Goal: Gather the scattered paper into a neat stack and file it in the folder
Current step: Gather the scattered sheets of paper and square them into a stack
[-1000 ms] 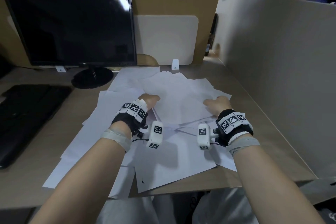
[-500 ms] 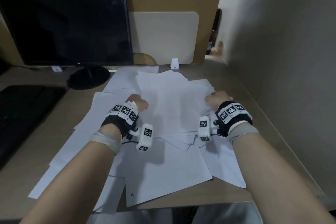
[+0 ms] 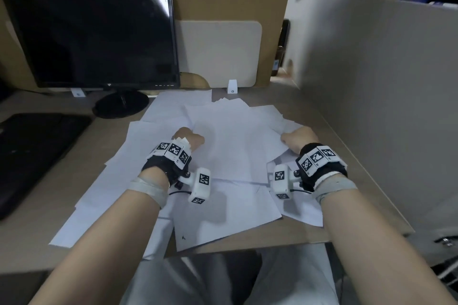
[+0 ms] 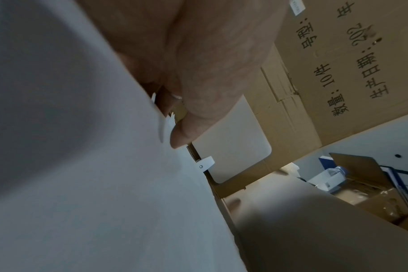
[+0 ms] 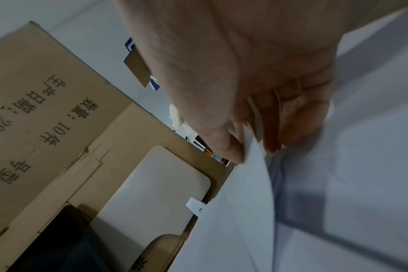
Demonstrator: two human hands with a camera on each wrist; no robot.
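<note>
Several white sheets of paper lie scattered and overlapping across the desk. My left hand grips the left edge of an upper bundle of sheets, and my right hand grips its right edge. In the left wrist view the left hand has its thumb on top of the paper and its fingers curled under. In the right wrist view the right hand pinches sheet edges between thumb and fingers. More loose sheets lie below, reaching the desk's front edge.
A dark monitor on a round foot stands at the back left. A flat black object lies on the left. A beige board in a white clip leans on cardboard behind. A grey partition walls the right side.
Both hands have moved outward and away from me, from the top of the pile to the side edges of an upper bundle. That bundle has drawn together between them.
</note>
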